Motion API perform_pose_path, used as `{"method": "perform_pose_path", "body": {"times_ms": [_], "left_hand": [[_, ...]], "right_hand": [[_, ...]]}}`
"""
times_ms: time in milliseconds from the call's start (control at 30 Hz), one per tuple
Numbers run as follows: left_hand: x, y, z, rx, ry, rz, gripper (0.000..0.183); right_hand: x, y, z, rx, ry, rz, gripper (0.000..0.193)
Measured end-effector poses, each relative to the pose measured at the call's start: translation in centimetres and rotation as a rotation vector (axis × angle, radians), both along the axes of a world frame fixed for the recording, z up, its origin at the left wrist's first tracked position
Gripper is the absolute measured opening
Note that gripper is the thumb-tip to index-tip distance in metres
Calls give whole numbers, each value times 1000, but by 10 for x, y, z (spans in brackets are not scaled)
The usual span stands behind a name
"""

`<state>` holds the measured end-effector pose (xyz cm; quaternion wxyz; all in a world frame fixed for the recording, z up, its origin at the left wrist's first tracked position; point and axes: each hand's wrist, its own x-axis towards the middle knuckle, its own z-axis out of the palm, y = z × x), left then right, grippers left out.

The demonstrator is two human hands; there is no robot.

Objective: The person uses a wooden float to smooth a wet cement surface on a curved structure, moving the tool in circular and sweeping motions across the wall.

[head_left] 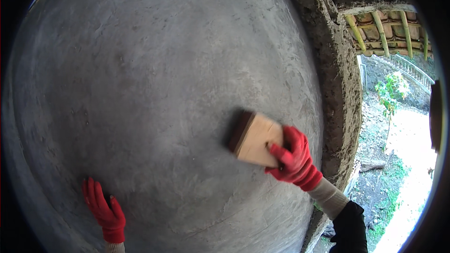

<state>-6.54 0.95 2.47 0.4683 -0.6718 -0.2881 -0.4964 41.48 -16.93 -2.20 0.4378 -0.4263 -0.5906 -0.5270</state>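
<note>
A grey plastered wall (178, 89) fills most of the head view, its surface mottled with trowel marks. My right hand (294, 157), in a red glove with a pale cuff, is closed round a wooden sanding block (259, 140). The block is tilted, with its dark brown face edge toward the wall; whether it touches is hard to tell. At the lower left my left hand (104, 208), also red-gloved, lies against the wall with its fingers stretched out and nothing in it.
A rough, unplastered edge (340, 89) borders the wall on the right. Past it lies an opening to bright ground (412, 159), a small leafy plant (391, 89) and a railing (415, 71). Above hangs a tiled roof (386, 32) on bamboo poles.
</note>
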Motion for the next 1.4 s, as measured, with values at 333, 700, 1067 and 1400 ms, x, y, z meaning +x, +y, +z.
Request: {"method": "perform_pose_path", "body": {"times_ms": [333,700,1067,1400], "left_hand": [[-5,1,-5,-9,-8,-18,51],[-5,-2,-3,-20,26,56,49],[5,-3,-1,-18,23,17,46],[5,5,2,-22,44,-26,45]], "right_hand": [[9,-1,-6,-33,-51,109,88],[-37,18,57,-19,-91,60,80],[48,11,103,342,369,-51,77],[50,-9,11,117,-40,-148,88]]}}
